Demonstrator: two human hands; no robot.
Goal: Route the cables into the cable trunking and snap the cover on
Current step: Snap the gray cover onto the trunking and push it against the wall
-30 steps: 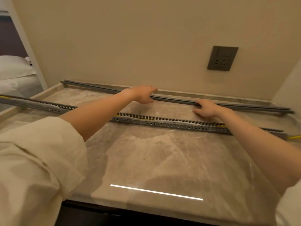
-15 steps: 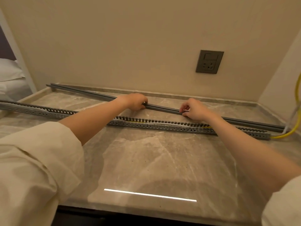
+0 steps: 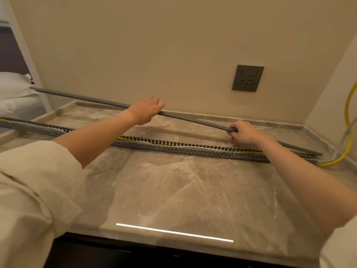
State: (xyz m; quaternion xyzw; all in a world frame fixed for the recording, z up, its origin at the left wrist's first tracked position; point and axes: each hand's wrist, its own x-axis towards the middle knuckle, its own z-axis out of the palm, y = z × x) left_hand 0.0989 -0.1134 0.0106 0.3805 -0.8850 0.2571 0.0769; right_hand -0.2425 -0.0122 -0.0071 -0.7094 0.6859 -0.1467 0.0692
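Note:
A long grey slotted cable trunking (image 3: 193, 149) lies across the marble counter, with a yellow cable (image 3: 347, 120) and a pale one running inside it and out at its right end. The grey cover strip (image 3: 87, 98) is lifted at its left end and slants down to the right, behind the trunking. My left hand (image 3: 144, 111) grips the cover near its middle. My right hand (image 3: 243, 132) pinches it further right, just above the trunking. The cover's right end rests low on the counter.
The marble counter (image 3: 193, 190) has a raised lip against the beige wall. A grey wall socket (image 3: 247, 78) sits above right. The yellow cable loops up the right corner. White bedding (image 3: 13, 88) shows past the counter's left end.
The cover strip, lying flat at the back of the counter before, is now raised at its left end. Both hands have closed on it and lifted.

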